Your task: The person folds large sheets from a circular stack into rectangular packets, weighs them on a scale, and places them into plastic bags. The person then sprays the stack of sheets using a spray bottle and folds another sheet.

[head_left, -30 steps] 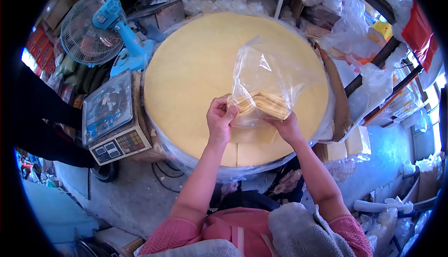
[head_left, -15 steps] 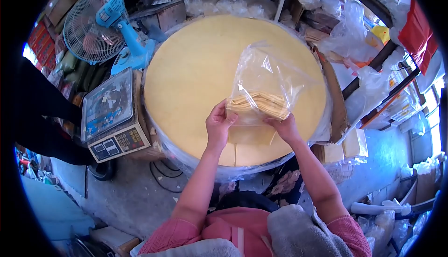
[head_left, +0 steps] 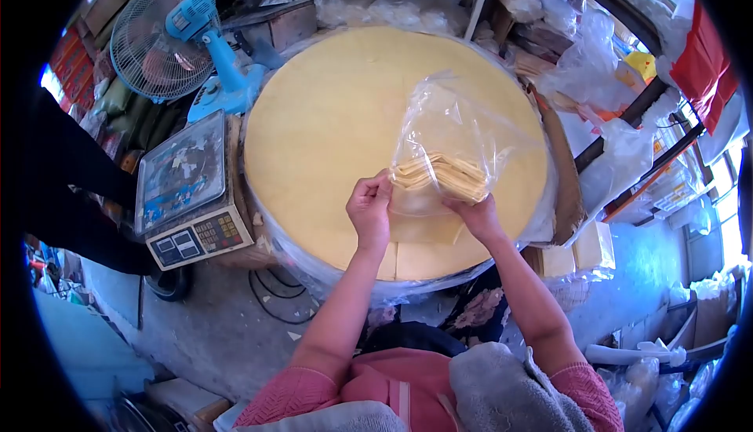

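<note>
A clear plastic bag (head_left: pixel 441 122) lies over the large round yellow sheet (head_left: pixel 321 134). In its near part sits a stack of folded thin yellow sheets (head_left: pixel 441 174). My left hand (head_left: pixel 370 211) pinches the left near edge of the bag, beside the stack's left end. At the stack's right end, my right hand (head_left: pixel 478 217) is closed on the bag, with its thumb near the lower side; some of its fingers are hidden. A small yellow piece (head_left: pixel 431 233) lies flat just below the bag, between my wrists.
A digital scale (head_left: pixel 200 196) stands left of the round surface, with a blue fan (head_left: pixel 223 63) behind it. A person in dark clothing (head_left: pixel 78 189) is at the far left. Wrapped pale blocks (head_left: pixel 592 247) sit at the right. A cardboard strip (head_left: pixel 566 173) lines the right edge.
My left hand has shifted from around the bag's left side to a pinch at its edge, its fingers drawn in. The stack's left end has moved slightly right. My right hand has barely moved.
</note>
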